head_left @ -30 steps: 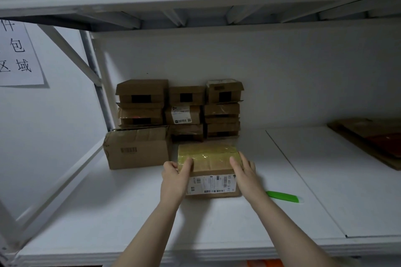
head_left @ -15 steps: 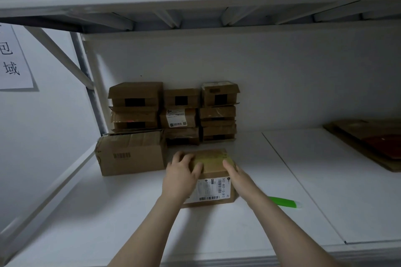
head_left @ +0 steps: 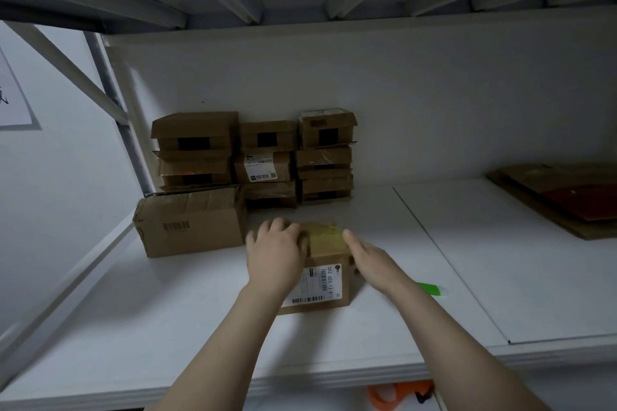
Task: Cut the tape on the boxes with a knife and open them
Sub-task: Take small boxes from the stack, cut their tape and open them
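A view from the head looks down along two bare forearms reaching forward over a white shelf (head_left: 167, 327). Both hands meet at a small brown box (head_left: 329, 277) that sits on the shelf a little left of centre, with a white barcode label facing the viewer and shiny yellowish tape (head_left: 325, 237) across its top.

The left hand (head_left: 275, 253) lies palm down over the box's top left corner. Its knuckles are raised and its fingers bend over the far top edge, gripping the box. The wrist is straight and the forearm runs back toward the lower left.

The right hand (head_left: 370, 257) is set against the box's right side with the palm turned inward. Its fingers are straight and together, pointing away from the viewer, and the fingertips reach the taped top edge. It presses the box rather than clasping it. The thumb is hidden.

A green knife (head_left: 430, 289) lies flat on the shelf just right of the right wrist, apart from the box and touched by neither hand.

Behind the box, a stack (head_left: 267, 160) of small brown boxes stands against the back wall, with a larger carton (head_left: 190, 220) in front on the left. Flattened cardboard (head_left: 561, 197) lies at the far right.
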